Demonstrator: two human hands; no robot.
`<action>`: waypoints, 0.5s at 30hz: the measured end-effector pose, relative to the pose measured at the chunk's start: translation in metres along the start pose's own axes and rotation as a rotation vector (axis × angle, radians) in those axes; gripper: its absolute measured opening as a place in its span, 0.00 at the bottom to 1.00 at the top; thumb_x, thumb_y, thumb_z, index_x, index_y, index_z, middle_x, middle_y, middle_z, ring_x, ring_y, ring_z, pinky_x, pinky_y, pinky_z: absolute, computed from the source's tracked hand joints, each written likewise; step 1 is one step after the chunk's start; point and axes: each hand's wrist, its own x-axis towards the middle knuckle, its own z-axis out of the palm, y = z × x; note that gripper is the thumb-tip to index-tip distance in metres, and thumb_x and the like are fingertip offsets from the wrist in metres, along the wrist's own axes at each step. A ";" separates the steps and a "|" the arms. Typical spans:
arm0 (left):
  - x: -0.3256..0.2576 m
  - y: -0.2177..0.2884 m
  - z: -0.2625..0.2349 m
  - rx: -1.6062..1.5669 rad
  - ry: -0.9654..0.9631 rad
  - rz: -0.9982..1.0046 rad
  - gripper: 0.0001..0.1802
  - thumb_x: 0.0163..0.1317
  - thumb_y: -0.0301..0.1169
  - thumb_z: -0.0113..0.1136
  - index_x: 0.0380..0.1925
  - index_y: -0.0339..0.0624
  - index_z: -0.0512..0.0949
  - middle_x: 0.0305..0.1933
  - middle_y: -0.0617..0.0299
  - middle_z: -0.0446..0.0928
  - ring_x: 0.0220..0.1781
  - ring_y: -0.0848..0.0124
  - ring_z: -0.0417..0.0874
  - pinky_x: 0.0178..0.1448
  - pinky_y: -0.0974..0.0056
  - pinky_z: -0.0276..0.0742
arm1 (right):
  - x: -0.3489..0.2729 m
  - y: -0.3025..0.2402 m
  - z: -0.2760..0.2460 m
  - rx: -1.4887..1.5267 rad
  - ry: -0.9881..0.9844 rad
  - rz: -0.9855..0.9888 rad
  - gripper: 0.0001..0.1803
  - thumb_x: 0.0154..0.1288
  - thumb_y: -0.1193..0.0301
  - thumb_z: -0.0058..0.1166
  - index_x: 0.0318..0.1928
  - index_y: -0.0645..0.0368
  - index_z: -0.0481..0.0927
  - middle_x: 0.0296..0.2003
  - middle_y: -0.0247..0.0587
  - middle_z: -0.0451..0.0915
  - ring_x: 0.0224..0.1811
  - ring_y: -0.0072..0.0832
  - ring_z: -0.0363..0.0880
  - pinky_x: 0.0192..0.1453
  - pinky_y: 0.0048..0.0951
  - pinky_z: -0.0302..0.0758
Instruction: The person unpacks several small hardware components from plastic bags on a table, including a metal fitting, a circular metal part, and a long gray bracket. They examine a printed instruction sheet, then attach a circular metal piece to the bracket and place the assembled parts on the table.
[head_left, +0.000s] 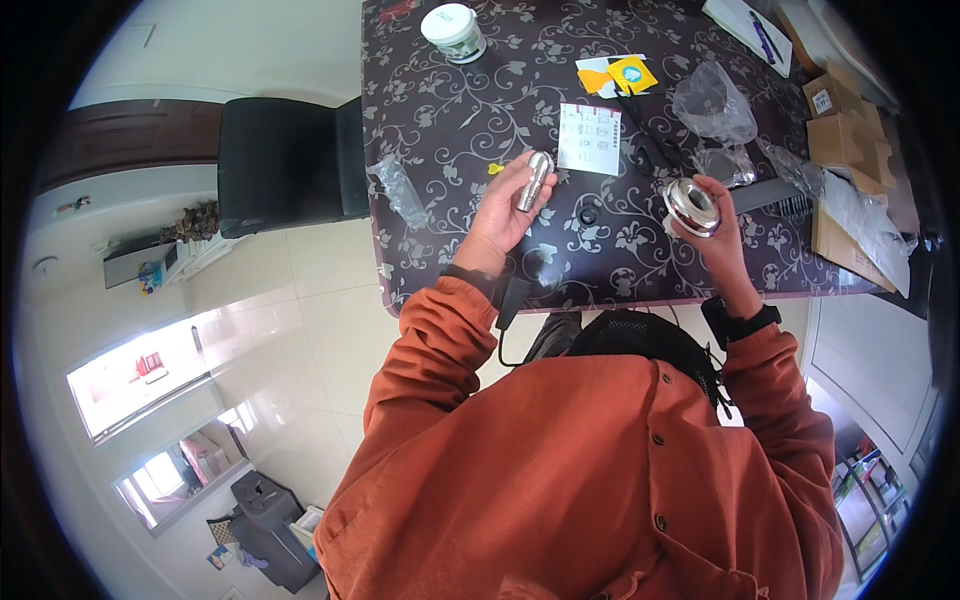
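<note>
My left hand [497, 215] is closed around a short, shiny metal tube [536, 182] with a rounded upper end, held above the table. My right hand [722, 225] grips a round chrome piece [692, 207] with a hollow, ring-like middle; its exact kind is not plain. The two metal pieces are apart. Between my hands a small black ring [588, 214] lies on the dark floral tabletop [620, 265]. Just beyond them rests a white printed sheet [590, 138]. A small yellow piece [495, 169] lies beside my left fingers.
Clear plastic bags [715, 103] lie at the far right, near a black comb-like item [780, 198] and cardboard boxes [848, 145]. A white tub [454, 33] stands far left. Yellow packets [630, 75] sit beyond the sheet. A black chair [285, 165] adjoins the table's left edge.
</note>
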 end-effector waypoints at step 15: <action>0.009 0.001 0.018 0.173 0.110 0.100 0.15 0.67 0.23 0.48 0.54 0.35 0.66 0.47 0.44 0.76 0.51 0.51 0.80 0.57 0.54 0.80 | -0.004 -0.002 0.002 -0.062 -0.026 0.036 0.37 0.48 0.82 0.68 0.59 0.59 0.66 0.52 0.36 0.73 0.56 0.23 0.72 0.61 0.24 0.69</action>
